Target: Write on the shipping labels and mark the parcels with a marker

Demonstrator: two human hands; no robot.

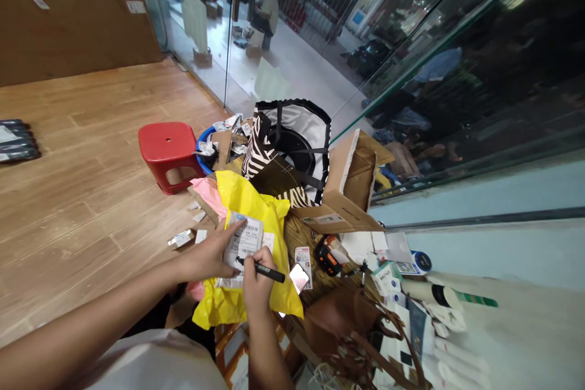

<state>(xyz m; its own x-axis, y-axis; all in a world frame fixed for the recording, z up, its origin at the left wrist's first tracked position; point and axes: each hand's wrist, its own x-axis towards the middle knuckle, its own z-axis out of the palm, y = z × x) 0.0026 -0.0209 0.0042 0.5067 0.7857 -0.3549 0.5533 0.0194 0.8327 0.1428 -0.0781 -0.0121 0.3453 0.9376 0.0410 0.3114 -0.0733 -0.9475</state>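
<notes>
My right hand (257, 277) is closed around a black marker pen (269, 272), its tip touching or very near a printed shipping label. The label covers a small white-and-grey packet (247, 234), which lies on a crumpled yellow plastic mailer bag (278, 292). My left hand (209, 256) rests on the packet's left side with thumb and index finger spread apart over the label. The other left fingers are partly hidden. A pink bag (209, 193) shows beneath the yellow one.
Behind the bags stand a zebra-patterned bag (258, 158) and an open cardboard box (347, 210). An orange-and-black tape measure (326, 256), a phone (299, 278) and a brown leather bag (338, 317) are at right. A red stool (167, 140) stands left, by a blue bin (203, 161).
</notes>
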